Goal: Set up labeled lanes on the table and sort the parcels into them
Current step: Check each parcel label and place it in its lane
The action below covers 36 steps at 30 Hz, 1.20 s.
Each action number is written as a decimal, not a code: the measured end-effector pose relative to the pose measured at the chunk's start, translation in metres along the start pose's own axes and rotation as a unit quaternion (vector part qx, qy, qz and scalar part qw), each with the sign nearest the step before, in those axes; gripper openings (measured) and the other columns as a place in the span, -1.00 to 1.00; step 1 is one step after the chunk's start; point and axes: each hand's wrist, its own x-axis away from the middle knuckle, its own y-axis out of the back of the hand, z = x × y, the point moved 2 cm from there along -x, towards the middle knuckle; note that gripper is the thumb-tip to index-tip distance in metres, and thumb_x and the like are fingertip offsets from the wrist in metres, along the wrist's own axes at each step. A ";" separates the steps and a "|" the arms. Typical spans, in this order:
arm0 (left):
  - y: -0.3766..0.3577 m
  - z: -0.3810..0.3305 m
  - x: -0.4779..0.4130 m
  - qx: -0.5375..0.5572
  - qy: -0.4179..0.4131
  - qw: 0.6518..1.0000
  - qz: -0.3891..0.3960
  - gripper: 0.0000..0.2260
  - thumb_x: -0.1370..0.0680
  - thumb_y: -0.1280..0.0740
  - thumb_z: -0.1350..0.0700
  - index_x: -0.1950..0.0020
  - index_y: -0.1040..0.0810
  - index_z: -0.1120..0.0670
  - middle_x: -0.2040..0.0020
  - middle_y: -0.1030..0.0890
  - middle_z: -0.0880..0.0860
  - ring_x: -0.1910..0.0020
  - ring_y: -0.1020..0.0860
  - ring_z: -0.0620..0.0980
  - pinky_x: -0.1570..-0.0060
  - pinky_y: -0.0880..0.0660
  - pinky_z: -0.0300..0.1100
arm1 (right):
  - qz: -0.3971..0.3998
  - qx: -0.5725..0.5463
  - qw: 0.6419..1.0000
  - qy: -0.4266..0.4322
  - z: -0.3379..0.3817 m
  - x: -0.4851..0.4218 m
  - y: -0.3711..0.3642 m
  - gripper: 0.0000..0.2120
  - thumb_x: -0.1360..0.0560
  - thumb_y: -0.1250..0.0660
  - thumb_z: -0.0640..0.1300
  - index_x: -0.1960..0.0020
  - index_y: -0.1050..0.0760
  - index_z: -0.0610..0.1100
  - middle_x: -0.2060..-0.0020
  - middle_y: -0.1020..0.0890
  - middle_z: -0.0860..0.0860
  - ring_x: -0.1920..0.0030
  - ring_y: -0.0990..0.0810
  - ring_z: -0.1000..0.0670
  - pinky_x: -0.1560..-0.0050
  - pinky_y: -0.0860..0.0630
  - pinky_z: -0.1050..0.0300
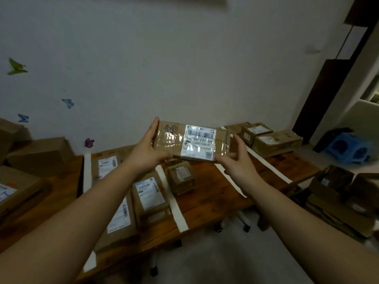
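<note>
White wall (pixel 184 58) fills the back, with a green butterfly sticker (pixel 16 67) on its left side. Far left I see brown boxes (pixel 39 154) piled up. Next comes the wooden table (pixel 207 193), split into lanes by pale tape strips (pixel 87 173). Two flat parcels with white labels (pixel 150 193) lie in the lane beside the first strip. Above them my left hand (pixel 146 149) grips the left end of the parcel (pixel 190 142), with the thumb along the near edge and the fingers behind. That parcel is up in the air over the middle of the table, and its bar code label (pixel 199 142) faces me. Under it a small box (pixel 181 177) sits on the wood. My right hand (pixel 239 160) is spread wide at the parcel's right end. Its thumb touches the near corner and its fingers stand almost straight just beside the end. More parcels (pixel 274 140) sit at the table's far right. Past them are a blue stool (pixel 346 148) and open boxes (pixel 338 187).
</note>
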 end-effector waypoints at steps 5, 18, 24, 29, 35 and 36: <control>-0.050 0.007 -0.026 0.058 0.029 0.997 -0.037 -0.27 -0.50 -0.32 0.37 -0.50 -0.07 -0.12 -0.33 -0.31 -0.04 -0.04 -0.53 -0.07 0.19 -0.60 -0.22 | 0.019 0.024 1.000 -0.005 -0.018 -0.022 0.047 -0.21 -0.41 -0.47 -0.19 -0.49 -0.14 0.09 -0.26 -0.50 0.05 -0.19 -0.53 0.05 -0.19 -0.53 -0.04; -0.093 0.078 -0.151 -0.112 0.080 0.990 0.016 -0.56 -0.44 -0.42 0.03 -0.31 -0.46 -0.07 -0.03 -0.57 0.01 0.07 -0.58 -0.10 0.04 -0.59 -0.22 | 0.082 0.135 0.981 -0.116 -0.088 -0.104 0.050 -0.71 -0.51 -0.35 -0.14 -0.17 -0.36 0.04 -0.01 -0.54 0.09 0.02 -0.59 0.06 0.04 -0.60 0.10; -0.127 0.137 -0.193 -0.145 0.147 0.974 0.090 -0.40 -0.50 -0.40 0.15 -0.48 -0.22 0.03 -0.24 -0.43 -0.04 -0.11 -0.47 -0.05 0.06 -0.48 -0.35 | 0.114 0.172 0.960 -0.192 -0.141 -0.136 0.043 -0.61 -0.52 -0.35 -0.15 -0.29 -0.34 0.01 0.03 -0.49 0.16 -0.05 -0.57 0.06 -0.07 -0.58 0.06; -0.151 0.165 -0.207 -0.162 0.193 0.960 0.122 -0.42 -0.39 -0.49 0.19 -0.35 -0.35 0.06 -0.24 -0.50 0.05 -0.21 -0.48 0.01 -0.19 -0.46 -0.09 | 0.158 0.187 0.951 -0.191 -0.175 -0.151 0.048 -0.53 -0.53 -0.35 -0.07 -0.38 -0.27 0.03 -0.17 -0.52 0.14 -0.17 -0.49 0.11 -0.20 -0.48 0.11; -0.177 0.184 -0.220 -0.240 0.210 0.940 0.123 -0.29 -0.47 -0.43 0.08 -0.52 -0.15 0.05 -0.43 -0.27 0.05 -0.40 -0.30 0.06 -0.37 -0.27 -0.06 | 0.280 0.234 0.924 -0.110 -0.213 -0.168 0.061 -0.15 -0.42 -0.44 0.04 -0.52 0.02 0.20 -0.35 -0.34 0.25 -0.35 -0.31 0.18 -0.37 -0.34 0.06; -0.181 0.188 -0.223 -0.261 0.214 0.934 0.120 -0.30 -0.49 -0.40 0.07 -0.54 -0.11 0.07 -0.46 -0.24 0.05 -0.41 -0.28 0.06 -0.37 -0.25 -0.07 | 0.286 0.241 0.922 -0.103 -0.217 -0.169 0.062 -0.15 -0.45 -0.42 -0.01 -0.53 0.06 0.18 -0.38 -0.31 0.22 -0.37 -0.28 0.18 -0.40 -0.31 0.06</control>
